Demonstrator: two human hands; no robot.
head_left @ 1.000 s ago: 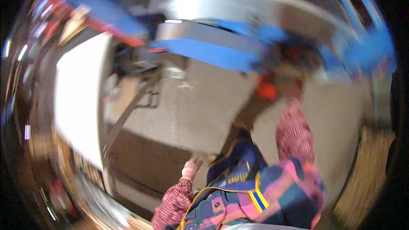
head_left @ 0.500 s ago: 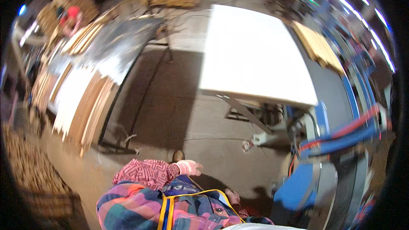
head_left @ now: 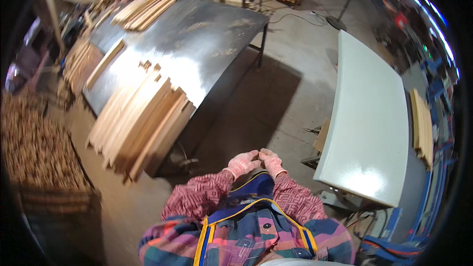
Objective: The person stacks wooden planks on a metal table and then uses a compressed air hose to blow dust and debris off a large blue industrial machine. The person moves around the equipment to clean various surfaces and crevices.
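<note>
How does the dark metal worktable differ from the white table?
The dark metal worktable carries stacks of wooden slats; the white table shows nothing on its top. The metal top is dark with dull reflections; the white one is bright and glossy. Both stand on the concrete floor.

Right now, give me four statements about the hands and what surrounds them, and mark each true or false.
1. The left hand and right hand touch at the fingertips. True.
2. Both hands are bare. False: they wear pink knit gloves.
3. Wooden planks are stacked on the dark metal table, overhanging its near edge. True.
4. The white table stands on the person's left. False: it is on the right.
</note>
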